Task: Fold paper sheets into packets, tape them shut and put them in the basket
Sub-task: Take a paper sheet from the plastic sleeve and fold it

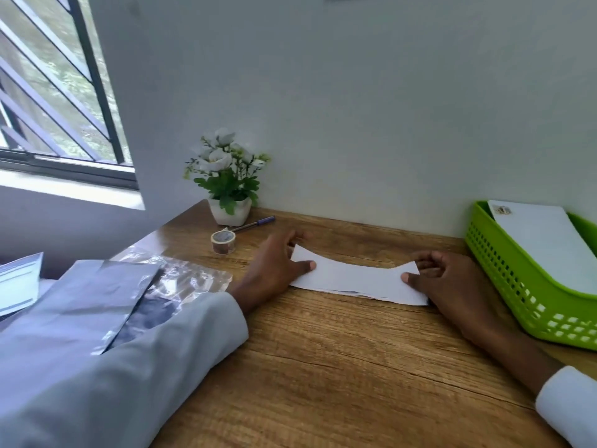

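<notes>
Paper (358,279) lay folded into a long strip on the wooden tabletop (323,367), pinched at each end: left hand (274,263) and right hand (449,279) each held it, thumb on top, fingers curled beneath. Folding seemed under way; next likely came creasing, then taping. Farther back, left, stood the tape (223,241); the green basket (517,286) at right already held a white packet (546,244).

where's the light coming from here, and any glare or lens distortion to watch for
Head view: daylight enters from the window at upper left; it glints off the clear plastic wrap on the desk; the wide lens bends the folded paper and the green basket; the whole frame is slightly soft.
</notes>
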The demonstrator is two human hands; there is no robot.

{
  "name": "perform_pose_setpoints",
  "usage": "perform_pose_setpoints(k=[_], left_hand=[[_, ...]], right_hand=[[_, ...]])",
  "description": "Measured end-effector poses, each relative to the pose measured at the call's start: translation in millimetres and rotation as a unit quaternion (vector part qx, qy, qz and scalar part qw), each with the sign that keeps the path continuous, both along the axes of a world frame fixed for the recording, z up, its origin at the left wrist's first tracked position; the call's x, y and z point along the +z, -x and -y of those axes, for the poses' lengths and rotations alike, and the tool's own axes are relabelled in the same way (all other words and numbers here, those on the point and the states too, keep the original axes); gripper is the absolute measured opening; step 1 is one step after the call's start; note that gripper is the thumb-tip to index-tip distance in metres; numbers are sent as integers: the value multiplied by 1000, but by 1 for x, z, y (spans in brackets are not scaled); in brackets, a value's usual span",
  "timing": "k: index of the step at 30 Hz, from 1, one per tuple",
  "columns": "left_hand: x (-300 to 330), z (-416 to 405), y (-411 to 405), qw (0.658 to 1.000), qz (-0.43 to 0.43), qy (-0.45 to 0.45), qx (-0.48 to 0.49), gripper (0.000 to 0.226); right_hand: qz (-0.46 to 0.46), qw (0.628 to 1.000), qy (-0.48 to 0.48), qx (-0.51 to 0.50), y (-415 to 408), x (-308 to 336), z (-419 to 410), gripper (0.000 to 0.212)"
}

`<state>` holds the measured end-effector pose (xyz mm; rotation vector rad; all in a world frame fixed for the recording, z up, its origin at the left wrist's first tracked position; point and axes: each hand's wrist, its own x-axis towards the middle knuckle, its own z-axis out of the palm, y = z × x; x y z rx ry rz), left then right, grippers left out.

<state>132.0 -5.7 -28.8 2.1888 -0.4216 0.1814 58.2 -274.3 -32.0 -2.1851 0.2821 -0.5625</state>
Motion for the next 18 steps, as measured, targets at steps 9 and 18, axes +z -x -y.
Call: perform_pose_setpoints(k=[9,18], left_hand=[[4,8,16,983,55,-168,-45,22],[17,17,22,971,50,-218,-85,27]], right_hand=[[8,938,325,120,4,-6,-7,18],[31,928,350,125,18,11,-32,26]])
